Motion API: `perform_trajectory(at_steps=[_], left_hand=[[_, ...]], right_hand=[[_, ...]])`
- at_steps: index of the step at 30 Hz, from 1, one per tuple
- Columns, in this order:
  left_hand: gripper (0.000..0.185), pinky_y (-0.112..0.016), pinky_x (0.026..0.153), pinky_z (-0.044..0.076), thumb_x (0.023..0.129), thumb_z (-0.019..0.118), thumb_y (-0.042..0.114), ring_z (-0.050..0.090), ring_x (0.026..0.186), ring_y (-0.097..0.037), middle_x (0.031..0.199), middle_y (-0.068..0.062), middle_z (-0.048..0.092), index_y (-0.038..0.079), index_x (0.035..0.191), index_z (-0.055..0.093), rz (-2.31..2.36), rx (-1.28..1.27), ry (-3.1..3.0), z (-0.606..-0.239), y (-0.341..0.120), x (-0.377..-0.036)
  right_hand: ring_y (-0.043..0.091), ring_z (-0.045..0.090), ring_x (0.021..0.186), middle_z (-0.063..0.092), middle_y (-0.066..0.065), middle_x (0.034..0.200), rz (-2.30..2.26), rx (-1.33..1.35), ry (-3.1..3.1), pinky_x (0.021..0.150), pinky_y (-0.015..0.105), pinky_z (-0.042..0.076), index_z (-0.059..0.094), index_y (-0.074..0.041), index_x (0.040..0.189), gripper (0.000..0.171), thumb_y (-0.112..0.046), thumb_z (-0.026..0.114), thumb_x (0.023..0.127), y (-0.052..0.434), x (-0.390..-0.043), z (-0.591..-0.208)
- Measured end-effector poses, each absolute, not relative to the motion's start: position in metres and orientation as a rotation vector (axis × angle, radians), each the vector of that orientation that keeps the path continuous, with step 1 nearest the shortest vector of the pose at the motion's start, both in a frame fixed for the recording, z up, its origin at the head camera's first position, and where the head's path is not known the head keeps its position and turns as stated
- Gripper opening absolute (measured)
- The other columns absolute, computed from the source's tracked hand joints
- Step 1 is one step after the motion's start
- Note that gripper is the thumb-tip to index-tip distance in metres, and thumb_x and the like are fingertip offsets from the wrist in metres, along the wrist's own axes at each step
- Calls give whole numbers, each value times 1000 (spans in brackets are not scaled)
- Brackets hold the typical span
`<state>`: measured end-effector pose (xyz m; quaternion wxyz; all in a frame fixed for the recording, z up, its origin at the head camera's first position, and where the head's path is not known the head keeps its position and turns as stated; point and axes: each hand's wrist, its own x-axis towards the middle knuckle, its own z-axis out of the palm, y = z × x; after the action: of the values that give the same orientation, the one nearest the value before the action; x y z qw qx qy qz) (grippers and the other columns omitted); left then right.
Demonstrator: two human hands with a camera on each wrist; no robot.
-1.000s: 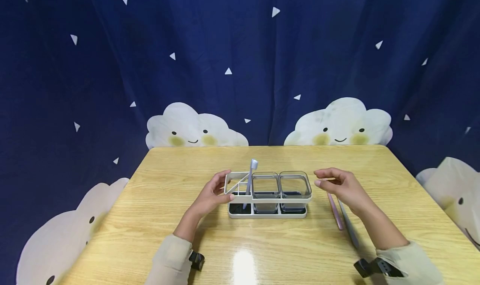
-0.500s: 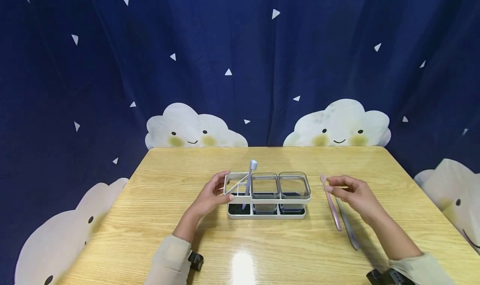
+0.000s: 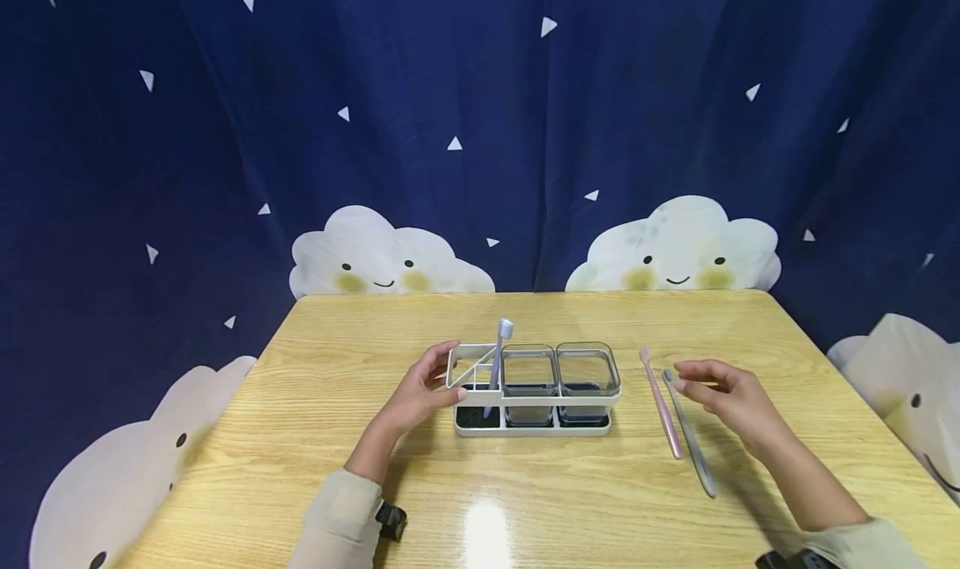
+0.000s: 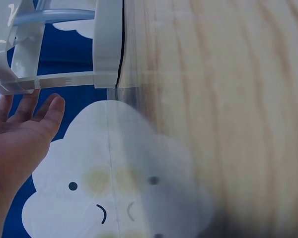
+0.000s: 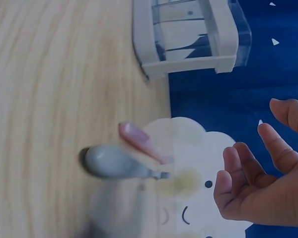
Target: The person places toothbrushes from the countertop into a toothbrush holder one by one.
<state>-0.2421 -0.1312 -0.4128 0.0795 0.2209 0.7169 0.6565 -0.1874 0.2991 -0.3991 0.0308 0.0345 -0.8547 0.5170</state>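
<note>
Both hands are bare: left hand (image 3: 414,396), right hand (image 3: 726,396). Each forearm wears a long, pale beige fabric sleeve (image 3: 336,521) ending short of the wrist. A small black strap-mounted camera unit (image 3: 392,520) sits at each cuff.

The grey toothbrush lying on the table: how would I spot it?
Start at the white holder in the middle of the wooden table and look right. Two toothbrushes lie side by side; the grey toothbrush is the longer, outer one, beside the right hand, not the pink toothbrush.
</note>
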Motion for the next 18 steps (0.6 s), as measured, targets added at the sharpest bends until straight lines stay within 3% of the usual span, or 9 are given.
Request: perform_trajectory(at_steps=[6,11,14,18], left_hand=[[71,-47,104,26,80,68,-3,33,124,-46,133,-29,38,0,141,31,1956,643,2133,-413,-132,-242],[72,-47,103,26,80,68,-4,34,123,-46,133,-29,38,1,141,31,1979,634,2114,-423,-133,-249],[73,-47,103,27,80,69,-4,35,123,-45,133,-29,38,2,142,31,1990,621,2114,-433,-134,-255],[74,-46,103,28,79,70,-1,37,122,-42,133,-28,39,4,142,31,1990,637,2133,-439,-134,-259]], right_hand=[[-2,54,90,60,-9,106,1561,50,-2643,74,22,47,57,2,119,43,-31,61,91,307,-186,-410],[-3,52,90,59,5,114,1558,-14,-2686,79,39,48,54,3,122,50,-35,60,91,311,-189,-420],[0,52,92,56,15,120,1587,-43,-2697,80,45,46,50,5,127,55,-36,58,92,312,-192,-425],[12,58,93,57,14,120,1654,-122,-2707,75,41,48,46,5,130,58,-37,58,92,316,-196,-432]])
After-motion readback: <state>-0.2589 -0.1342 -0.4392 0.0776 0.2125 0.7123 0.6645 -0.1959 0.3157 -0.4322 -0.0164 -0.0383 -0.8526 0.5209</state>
